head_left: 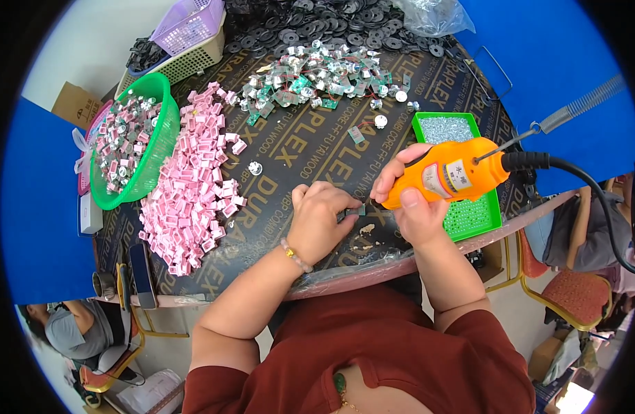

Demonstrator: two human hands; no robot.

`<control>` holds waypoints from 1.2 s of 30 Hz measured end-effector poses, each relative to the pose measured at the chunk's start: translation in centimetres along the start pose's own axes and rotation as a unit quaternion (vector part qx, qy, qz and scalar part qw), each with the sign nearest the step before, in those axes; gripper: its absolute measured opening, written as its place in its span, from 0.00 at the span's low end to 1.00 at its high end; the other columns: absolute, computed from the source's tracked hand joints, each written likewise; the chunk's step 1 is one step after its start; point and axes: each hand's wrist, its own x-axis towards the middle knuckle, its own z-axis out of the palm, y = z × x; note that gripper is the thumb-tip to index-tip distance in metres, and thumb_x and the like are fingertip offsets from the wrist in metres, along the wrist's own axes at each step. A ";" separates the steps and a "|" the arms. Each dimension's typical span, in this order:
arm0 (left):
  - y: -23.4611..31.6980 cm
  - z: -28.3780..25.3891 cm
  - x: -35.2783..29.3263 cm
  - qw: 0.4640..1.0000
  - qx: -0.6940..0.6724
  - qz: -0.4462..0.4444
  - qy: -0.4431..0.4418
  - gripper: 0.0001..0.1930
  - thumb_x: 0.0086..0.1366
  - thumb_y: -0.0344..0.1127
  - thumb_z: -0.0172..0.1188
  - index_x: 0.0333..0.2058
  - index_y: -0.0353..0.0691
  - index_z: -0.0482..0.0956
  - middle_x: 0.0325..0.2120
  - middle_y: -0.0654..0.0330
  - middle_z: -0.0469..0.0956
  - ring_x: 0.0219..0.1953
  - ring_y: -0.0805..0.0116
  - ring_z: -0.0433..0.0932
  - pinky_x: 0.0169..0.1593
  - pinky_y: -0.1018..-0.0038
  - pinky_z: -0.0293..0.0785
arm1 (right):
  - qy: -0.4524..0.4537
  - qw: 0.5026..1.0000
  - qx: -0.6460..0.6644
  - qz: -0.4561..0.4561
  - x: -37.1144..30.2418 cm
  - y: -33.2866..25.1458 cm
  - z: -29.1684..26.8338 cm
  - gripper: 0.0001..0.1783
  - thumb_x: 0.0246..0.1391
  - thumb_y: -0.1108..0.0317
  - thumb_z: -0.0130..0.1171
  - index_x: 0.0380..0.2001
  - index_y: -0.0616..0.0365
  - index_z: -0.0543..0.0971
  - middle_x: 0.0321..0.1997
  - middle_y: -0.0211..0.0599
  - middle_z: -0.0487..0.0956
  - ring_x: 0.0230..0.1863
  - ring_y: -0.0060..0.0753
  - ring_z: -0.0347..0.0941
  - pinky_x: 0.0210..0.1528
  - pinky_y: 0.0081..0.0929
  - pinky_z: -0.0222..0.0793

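Note:
My left hand point(320, 217) rests on the dark printed tabletop. Its thumb and fingertips pinch a small part with a green circuit board point(361, 210), mostly covered by the fingers. Wrapped round an orange electric screwdriver point(462, 169), my right hand point(419, 210) holds the tool tilted, its nose toward the pinched part. Whether the bit touches the part is too small to tell. Pale crumbs point(366, 230) lie just below it. One loose circuit board point(357, 134) with a wired white round piece point(380, 122) sits farther back, and a silvery lamp piece point(255, 168) lies to the left.
Pink plastic housings point(186, 186) are heaped left, beside a green basket point(167, 117) of pink and silvery parts. Farther back are wired circuit boards point(310, 76) and black discs point(324, 24). A green tray point(496, 207) holds screws at right. A spring point(586, 103) and black cable point(593, 186) run from the screwdriver.

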 end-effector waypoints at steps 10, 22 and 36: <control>-0.1 -0.1 0.0 1.000 0.015 0.003 -0.001 0.10 0.47 0.31 0.66 0.32 0.47 0.82 0.32 0.70 0.80 0.42 0.67 0.71 0.49 0.63 0.55 | 0.006 1.000 0.004 0.001 0.1 0.3 0.0 0.22 0.53 0.71 0.58 0.50 0.60 0.63 0.30 0.37 0.74 0.28 0.22 0.70 0.34 0.20 0.69; -0.3 0.0 -0.2 1.000 0.015 0.011 0.007 0.11 0.47 0.31 0.67 0.32 0.48 0.82 0.32 0.71 0.79 0.42 0.67 0.71 0.49 0.63 0.56 | 0.034 0.998 -0.042 0.035 0.0 0.0 0.7 0.26 0.51 0.57 0.63 0.46 0.59 0.64 0.27 0.40 0.74 0.25 0.28 0.70 0.30 0.25 0.72; -0.4 1.6 -0.2 0.986 0.142 0.081 0.036 0.14 0.48 0.36 0.66 0.35 0.45 0.78 0.34 0.66 0.76 0.45 0.65 0.70 0.51 0.64 0.60 | -0.033 0.995 -0.079 0.047 1.0 0.6 0.6 0.23 0.51 0.57 0.62 0.41 0.61 0.66 0.25 0.40 0.74 0.23 0.25 0.71 0.26 0.19 0.70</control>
